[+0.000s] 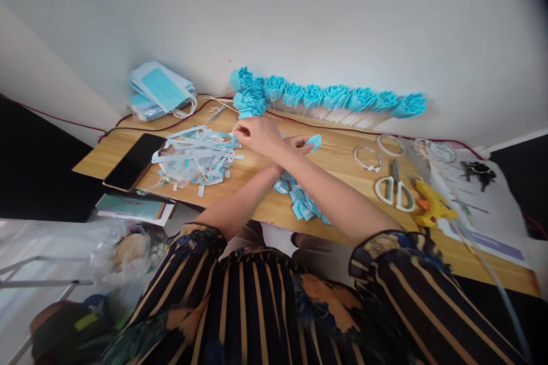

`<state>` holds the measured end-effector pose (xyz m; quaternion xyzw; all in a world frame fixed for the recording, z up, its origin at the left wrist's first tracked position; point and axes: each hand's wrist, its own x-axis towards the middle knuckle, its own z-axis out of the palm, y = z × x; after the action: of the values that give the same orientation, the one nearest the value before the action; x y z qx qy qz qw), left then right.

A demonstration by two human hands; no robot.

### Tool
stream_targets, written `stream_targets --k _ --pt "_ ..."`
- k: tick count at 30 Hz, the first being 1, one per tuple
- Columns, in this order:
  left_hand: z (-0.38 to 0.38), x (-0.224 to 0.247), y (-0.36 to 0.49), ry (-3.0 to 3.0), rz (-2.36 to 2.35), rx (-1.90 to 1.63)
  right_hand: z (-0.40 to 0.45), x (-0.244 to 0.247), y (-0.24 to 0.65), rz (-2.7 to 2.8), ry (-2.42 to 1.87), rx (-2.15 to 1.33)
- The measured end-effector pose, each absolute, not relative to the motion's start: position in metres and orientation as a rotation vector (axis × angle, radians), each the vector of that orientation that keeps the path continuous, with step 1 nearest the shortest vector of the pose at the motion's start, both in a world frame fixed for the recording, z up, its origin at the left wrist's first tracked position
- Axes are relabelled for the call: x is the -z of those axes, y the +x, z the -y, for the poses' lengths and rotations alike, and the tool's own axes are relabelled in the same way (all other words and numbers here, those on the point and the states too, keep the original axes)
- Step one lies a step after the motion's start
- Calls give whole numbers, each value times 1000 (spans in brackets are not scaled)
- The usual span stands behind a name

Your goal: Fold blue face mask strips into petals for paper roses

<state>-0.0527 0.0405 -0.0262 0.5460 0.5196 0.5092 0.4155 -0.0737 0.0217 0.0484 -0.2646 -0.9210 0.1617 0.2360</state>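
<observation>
My forearms cross over the wooden table, the right one on top. My left hand (296, 144) reaches out to the right beneath it, its fingers closed on a folded light-blue piece of mask fabric (314, 141). My right hand (256, 134) lies to the left, fingers pinched at the edge of a heap of white and blue cut strips (197, 154). Whether a strip is between those fingertips is too small to tell. Partly hidden under my right forearm is a pile of small cut blue pieces (303, 205).
Several blue fabric flowers (336, 97) on stems line the wall. Stacked face masks (160, 88) and a phone (135, 161) are at the left. At the right lie scissors (394, 188), wire coils (367, 157), a yellow glue gun (432, 205) and keys (478, 173). A dark red cable runs along the back.
</observation>
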Motion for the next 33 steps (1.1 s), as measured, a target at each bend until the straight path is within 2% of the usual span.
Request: stream_targets --k 5,14,29,33 --pt "-34 21 -55 1355 -1270 -1290 -19 -45 -115 2764 -761 -480" --pt "-28 13 -56 1344 -1200 -1362 -14 -49 -130 2762 -787 -511" --pt "-35 16 -63 1263 -1187 -1302 2 -67 -99 2840 -658 -680" --pt "-31 13 -65 1225 -1210 -1271 -4 -68 -96 2714 -704 -651"
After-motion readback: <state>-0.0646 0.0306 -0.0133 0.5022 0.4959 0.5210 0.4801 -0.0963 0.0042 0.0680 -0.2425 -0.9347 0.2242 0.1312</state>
